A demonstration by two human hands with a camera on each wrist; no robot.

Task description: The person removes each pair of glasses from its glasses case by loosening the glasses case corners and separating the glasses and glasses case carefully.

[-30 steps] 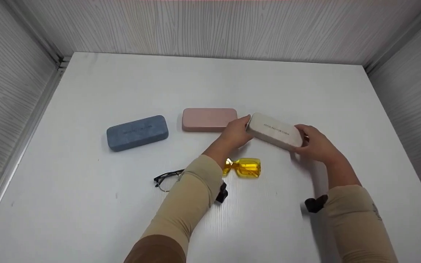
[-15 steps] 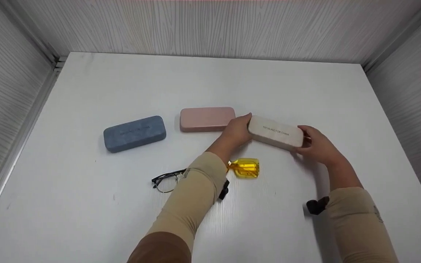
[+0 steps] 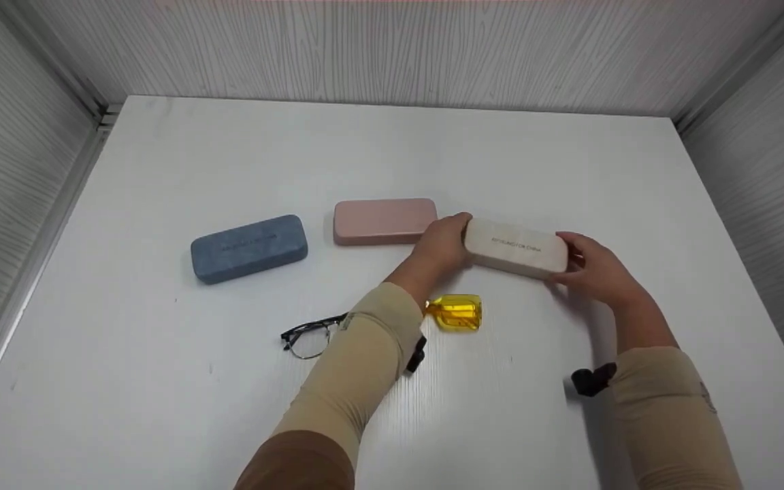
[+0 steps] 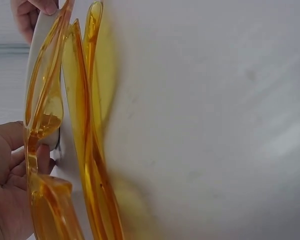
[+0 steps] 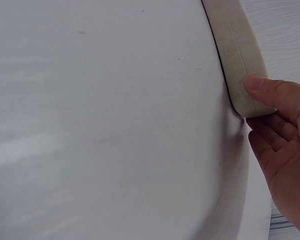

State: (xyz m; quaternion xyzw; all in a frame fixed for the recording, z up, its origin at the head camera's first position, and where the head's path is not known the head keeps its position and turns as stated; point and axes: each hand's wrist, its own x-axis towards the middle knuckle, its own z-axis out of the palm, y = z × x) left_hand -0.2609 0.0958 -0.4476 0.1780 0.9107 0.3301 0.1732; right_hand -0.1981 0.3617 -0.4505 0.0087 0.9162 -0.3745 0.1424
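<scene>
A cream glasses case (image 3: 516,246) with dark lettering lies closed between my two hands in the head view. My left hand (image 3: 441,243) grips its left end, while my right hand (image 3: 593,269) grips the right end, thumb on the near side in the right wrist view. Just left of the left hand is a pink glasses case (image 3: 384,221). Yellow-framed glasses (image 3: 459,313) lie in front of the cream case, partly hidden by the left arm; in the left wrist view these yellow glasses (image 4: 90,135) fill the foreground.
A blue glasses case (image 3: 249,249) sits at the left. Black-framed glasses (image 3: 310,339) lie partly under the left sleeve. The white table (image 3: 392,150) is bounded by grey wood-grain panels at the back and sides.
The cream case has turned a little, its left end coming slightly nearer and its lie straighter. Both hands have kept hold of it throughout.
</scene>
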